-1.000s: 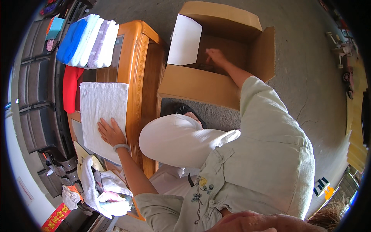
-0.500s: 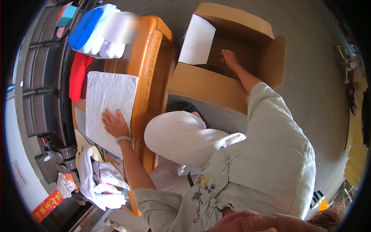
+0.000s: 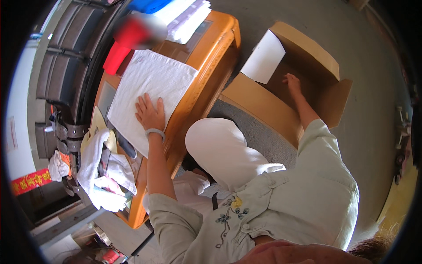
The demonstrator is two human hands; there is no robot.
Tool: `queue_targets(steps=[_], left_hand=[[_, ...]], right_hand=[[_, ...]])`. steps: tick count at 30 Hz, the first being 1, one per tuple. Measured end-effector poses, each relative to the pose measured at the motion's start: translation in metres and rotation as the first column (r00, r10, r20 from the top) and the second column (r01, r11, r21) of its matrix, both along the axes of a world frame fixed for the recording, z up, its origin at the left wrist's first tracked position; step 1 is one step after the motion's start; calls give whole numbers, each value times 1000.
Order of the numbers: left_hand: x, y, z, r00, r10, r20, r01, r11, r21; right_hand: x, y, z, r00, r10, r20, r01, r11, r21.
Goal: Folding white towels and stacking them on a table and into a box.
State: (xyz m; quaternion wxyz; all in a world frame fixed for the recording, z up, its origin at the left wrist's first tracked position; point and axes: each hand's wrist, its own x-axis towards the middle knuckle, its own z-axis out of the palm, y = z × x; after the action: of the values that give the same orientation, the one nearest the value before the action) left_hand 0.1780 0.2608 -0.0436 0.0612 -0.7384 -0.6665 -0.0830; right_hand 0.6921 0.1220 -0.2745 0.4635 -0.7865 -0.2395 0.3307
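L hand (image 3: 150,113): palm down flat on white towel (image 3: 151,79), fingers spread, pressing not gripping. R hand (image 3: 293,86): in/over open mouth of cardboard box (image 3: 263,103), fingers partly bent & loose, looks released; can't tell if fingertips touch box inside. Forearm crosses near flap.

Towel = 1 pc, spread out flat on wooden worktop (image 3: 222,26), between red cloth & crumpled cloths. 1 grey bracelet (image 3: 155,132) on L wrist.

Box: 1, on floor (image 3: 373,83) to R of worktop, apart from it, flaps open. 1 white sheet (image 3: 263,57) at its L side, slanting over opening. Rest of inside dark, contents unclear.

Worktop, far end: 1 stack folded towels (image 3: 189,20), blue + white + greyish-purple; cut off at top edge, exact qty can't tell. 1 red cloth (image 3: 115,57) just beyond flat towel's far L corner, partly blurred. Near end: 1 heap crumpled cloths (image 3: 103,176), mostly white w/ some grey & pink, no. of pcs unclear.
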Motion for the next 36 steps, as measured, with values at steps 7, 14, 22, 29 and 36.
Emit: queue_targets(steps=[7,14,22,29,36], left_hand=[[-8,-3,0,1000,3,-21,-3,1000,11],[-2,1,1,999,26,-47,-26,1000,-6],[-3,-1,1,1000,16,-17,-17,1000,-11],[-2,-1,0,999,-4,-32,4,1000,5],[3,1,1,1000,11,-27,-11,1000,-5]], right_hand=[[-7,21,52,998,1,-57,4,996,92],[-6,12,23,988,90,128,-82,994,-67],[-8,-5,-12,986,134,104,-125,988,-92],[-9,-10,-15,992,114,61,-110,992,-65],[-2,-11,-12,991,117,70,-111,990,-88]])
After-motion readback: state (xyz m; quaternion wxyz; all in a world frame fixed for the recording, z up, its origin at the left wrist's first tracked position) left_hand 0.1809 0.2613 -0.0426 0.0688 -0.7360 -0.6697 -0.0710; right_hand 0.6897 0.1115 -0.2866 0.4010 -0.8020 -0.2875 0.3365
